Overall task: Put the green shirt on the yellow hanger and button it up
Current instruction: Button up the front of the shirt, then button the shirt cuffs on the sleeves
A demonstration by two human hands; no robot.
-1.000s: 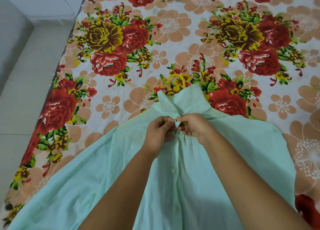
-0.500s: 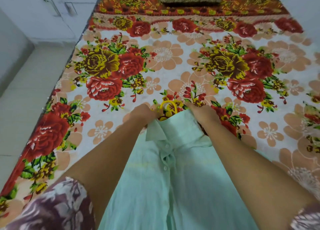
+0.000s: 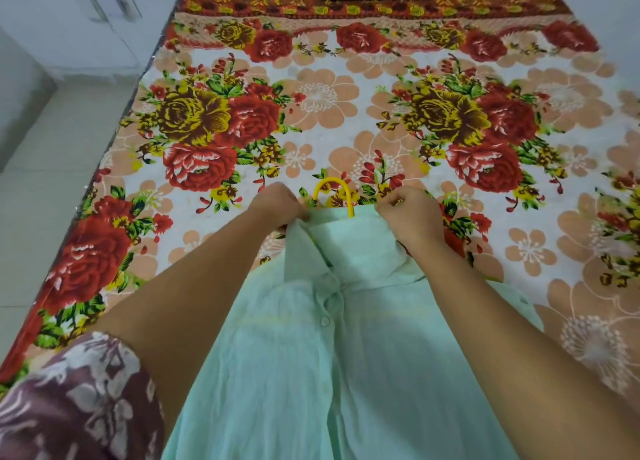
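head view looks forward and down, close over the bed [image 3: 346, 89].

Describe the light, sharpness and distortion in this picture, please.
Head view: soft, even light, no hard shadows or glare on the green shirt. Head view: the wide lens bows the bedsheet border at the top. Head view: the left hand and right hand look slightly soft.

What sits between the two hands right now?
Head view: the yellow hanger hook and the green shirt collar lie between left hand and right hand.
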